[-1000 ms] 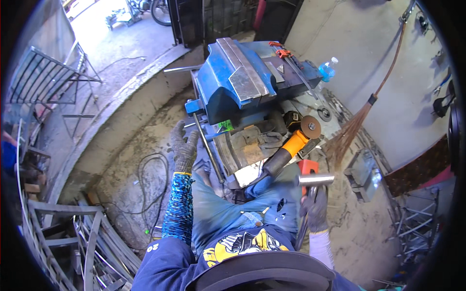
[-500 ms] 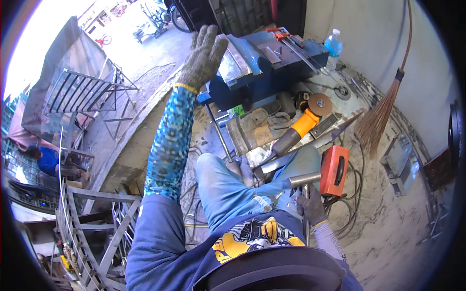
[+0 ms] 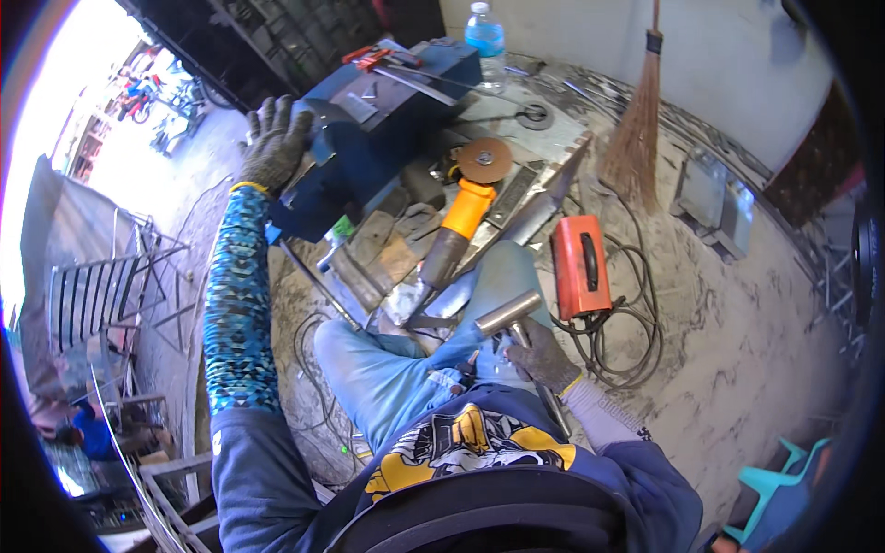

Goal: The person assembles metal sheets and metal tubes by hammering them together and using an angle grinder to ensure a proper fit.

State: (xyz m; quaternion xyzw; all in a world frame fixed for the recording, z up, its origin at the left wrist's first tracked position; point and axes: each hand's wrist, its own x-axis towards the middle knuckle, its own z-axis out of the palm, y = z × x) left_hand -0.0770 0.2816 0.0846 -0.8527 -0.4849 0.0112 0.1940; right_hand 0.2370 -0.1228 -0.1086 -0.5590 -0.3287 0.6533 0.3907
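Observation:
My left hand [image 3: 274, 146], in a dark knit glove, is open with its fingers stretched out at the left end of a blue metal workbench [image 3: 373, 152]. Whether it touches the metal there I cannot tell. My gloved right hand [image 3: 546, 358] is closed round the handle of an all-metal hammer [image 3: 509, 314], just below its cylindrical head, above my lap. On the bench top lie a red-handled bar clamp [image 3: 383, 63] and a small metal plate [image 3: 355, 106]. An orange angle grinder [image 3: 468, 210] with a brown disc rests on the floor beyond my knees.
A red box with a black handle [image 3: 581, 267] stands right of my knee, with coiled cables [image 3: 636, 346] beside it. A water bottle [image 3: 485, 41] stands behind the bench; a broom [image 3: 636, 138] leans on the wall. Another person in blue [image 3: 92, 431] sits far left.
The view has turned to the right, so the bench, grinder and red box appear further left. My left hand stays stretched out over the bench's left end; my right keeps hold of the hammer.

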